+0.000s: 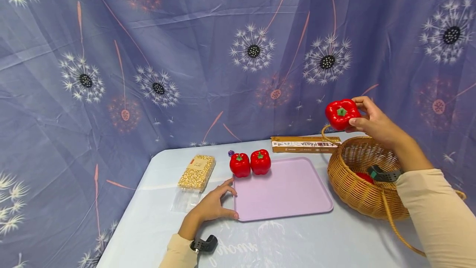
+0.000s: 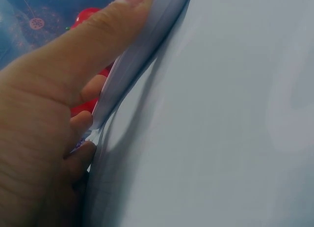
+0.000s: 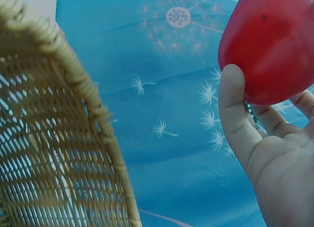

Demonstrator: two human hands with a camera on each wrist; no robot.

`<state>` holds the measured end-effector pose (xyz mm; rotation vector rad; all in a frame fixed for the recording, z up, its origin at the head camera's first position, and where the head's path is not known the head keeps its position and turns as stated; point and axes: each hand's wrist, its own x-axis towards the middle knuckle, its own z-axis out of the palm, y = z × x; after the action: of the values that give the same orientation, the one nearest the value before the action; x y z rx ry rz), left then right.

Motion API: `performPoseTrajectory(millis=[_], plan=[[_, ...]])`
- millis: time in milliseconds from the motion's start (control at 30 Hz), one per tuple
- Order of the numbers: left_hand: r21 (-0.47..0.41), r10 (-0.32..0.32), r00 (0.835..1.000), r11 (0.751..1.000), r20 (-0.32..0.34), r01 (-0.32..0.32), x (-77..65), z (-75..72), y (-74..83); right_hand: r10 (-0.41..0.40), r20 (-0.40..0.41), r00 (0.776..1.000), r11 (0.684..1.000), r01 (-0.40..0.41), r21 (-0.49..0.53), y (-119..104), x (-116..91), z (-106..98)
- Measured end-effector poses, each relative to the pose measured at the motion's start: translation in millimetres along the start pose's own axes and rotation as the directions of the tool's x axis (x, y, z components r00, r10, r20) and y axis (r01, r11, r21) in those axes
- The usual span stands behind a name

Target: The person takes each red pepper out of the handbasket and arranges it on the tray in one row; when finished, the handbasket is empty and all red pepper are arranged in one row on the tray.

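My right hand (image 1: 375,121) holds a red bell pepper (image 1: 341,113) with a green stem above the far rim of a wicker basket (image 1: 357,191). In the right wrist view the thumb presses the side of the pepper (image 3: 270,50), with other fingers partly hidden behind it. The left hand (image 1: 212,204) grips the left edge of a pale purple tray (image 1: 286,193), its thumb at the near corner. Two more red peppers, one left (image 1: 240,165) and one right (image 1: 260,162), stand side by side at the tray's far left corner. Something red (image 1: 365,177) shows inside the basket.
Left of the tray lies a clear pack of yellow corn kernels (image 1: 197,173). A long pasta box (image 1: 305,144) is at the table's back edge, behind the tray. Behind the peppers sits a small purple object (image 1: 231,153). A patterned blue curtain (image 1: 208,53) hangs behind the table.
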<state>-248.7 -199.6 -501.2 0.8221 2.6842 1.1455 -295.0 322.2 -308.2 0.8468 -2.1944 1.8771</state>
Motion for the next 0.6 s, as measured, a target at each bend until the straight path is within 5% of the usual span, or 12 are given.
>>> performPoseTrajectory(millis=[200,600], plan=[[-0.007,0.008,1.0,1.0,0.001,-0.008,-0.3,-0.4,1.0,0.013,-0.019,1.0,0.999,-0.013,-0.032,0,6,6],[0.001,0.006,1.0,1.0,0.003,-0.006,-0.1,-0.6,0.7,-0.016,-0.06,0.998,0.99,0.024,0.138,4,16,22]])
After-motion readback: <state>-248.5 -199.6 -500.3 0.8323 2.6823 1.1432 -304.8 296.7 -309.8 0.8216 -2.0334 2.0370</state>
